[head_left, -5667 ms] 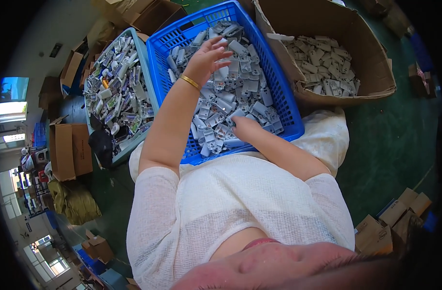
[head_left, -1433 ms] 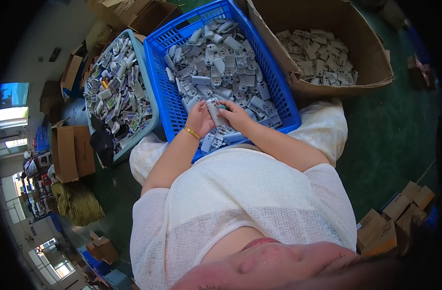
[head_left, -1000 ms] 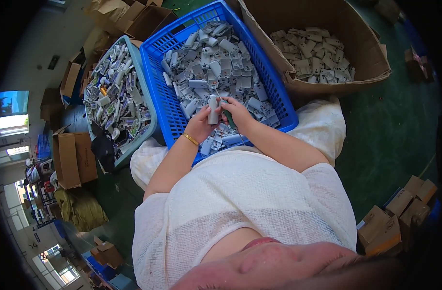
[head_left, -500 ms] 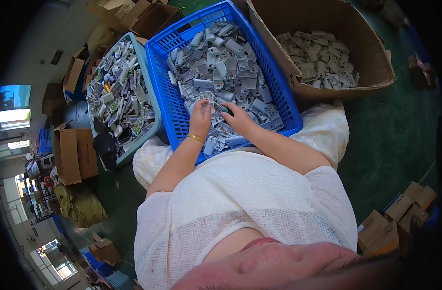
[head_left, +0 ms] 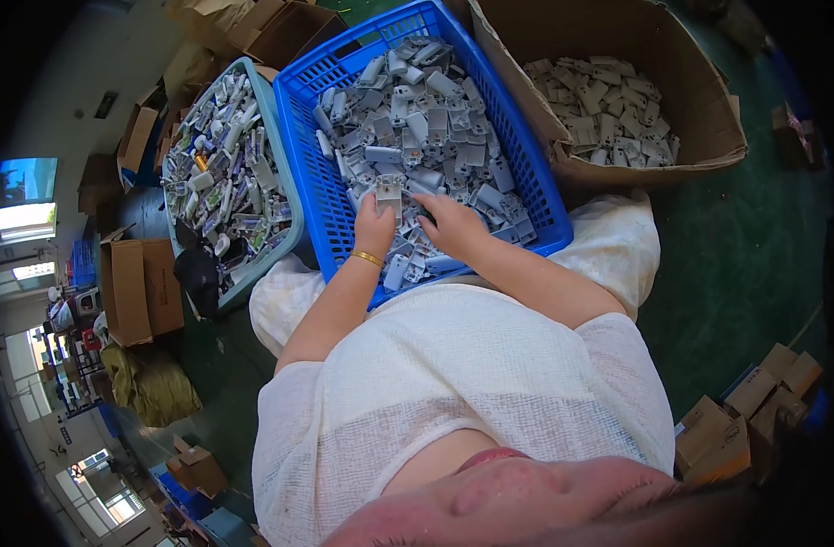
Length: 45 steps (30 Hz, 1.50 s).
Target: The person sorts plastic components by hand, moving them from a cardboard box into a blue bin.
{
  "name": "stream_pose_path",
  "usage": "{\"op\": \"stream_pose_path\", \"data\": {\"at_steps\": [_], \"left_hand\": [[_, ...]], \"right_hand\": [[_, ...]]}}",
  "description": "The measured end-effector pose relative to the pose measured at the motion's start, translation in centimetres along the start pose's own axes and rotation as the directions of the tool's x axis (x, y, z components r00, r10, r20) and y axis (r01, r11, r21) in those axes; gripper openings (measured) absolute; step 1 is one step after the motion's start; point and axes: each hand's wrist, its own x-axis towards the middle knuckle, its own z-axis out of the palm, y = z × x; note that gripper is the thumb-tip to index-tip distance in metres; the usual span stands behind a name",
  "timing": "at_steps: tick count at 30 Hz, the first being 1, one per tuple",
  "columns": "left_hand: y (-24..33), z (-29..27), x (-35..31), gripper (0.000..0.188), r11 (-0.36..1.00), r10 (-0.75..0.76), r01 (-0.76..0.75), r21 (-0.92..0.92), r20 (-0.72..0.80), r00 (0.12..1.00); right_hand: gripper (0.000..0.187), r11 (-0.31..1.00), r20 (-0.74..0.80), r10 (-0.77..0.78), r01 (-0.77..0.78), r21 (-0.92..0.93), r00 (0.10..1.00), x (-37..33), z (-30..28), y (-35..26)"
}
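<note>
My left hand pinches a pale grey plastic housing, its hollow side facing up, above the pile in the blue basket. To its right, my right hand is curled, with the index finger reaching to the housing's edge. Between its thumb and fingers only a dark bit shows of the small dark green-handled tool; the rest is hidden by the hand. Loose grey plastic housings fill the basket below and beyond both hands.
Left of the basket stands a pale green tub heaped with mixed plastic parts, a black bag at its near edge. A large cardboard box with off-white pieces stands at the right. More cartons lie on the floor.
My right index finger has straightened toward the housing, and the green handle has mostly gone from sight. The housing and my left hand have shifted slightly left and nearer.
</note>
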Motion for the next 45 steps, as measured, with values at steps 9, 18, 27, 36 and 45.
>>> {"op": "stream_pose_path", "data": {"at_steps": [9, 18, 27, 36, 45], "left_hand": [[4.8, 0.8, -1.5, 0.024, 0.943, -0.230, 0.245, -0.224, 0.089, 0.969], [2.8, 0.8, -0.9, 0.021, 0.978, -0.174, 0.180, -0.110, 0.062, 0.983], [4.9, 1.7, -1.2, 0.019, 0.878, -0.330, 0.346, -0.330, 0.105, 0.938], [5.0, 1.8, -1.1, 0.020, 0.939, -0.269, 0.274, -0.207, 0.053, 0.962], [2.5, 2.1, -0.9, 0.027, 0.987, -0.160, 0.160, -0.025, 0.002, 0.987]], "right_hand": [[0.032, 0.995, 0.054, -0.098, 0.099, -0.013, 0.994, -0.1, 0.4, 1.2], [0.032, 0.992, 0.074, -0.124, 0.125, -0.014, 0.990, 0.1, 0.1, 1.0], [0.032, 1.000, 0.071, 0.017, -0.018, 0.012, 0.997, -0.1, 1.1, 0.9], [0.030, 0.995, 0.060, -0.066, 0.062, 0.078, 0.996, 0.3, 0.2, 1.2], [0.032, 0.998, 0.095, -0.024, 0.019, 0.058, 0.995, 0.3, 0.1, 0.9]]}}
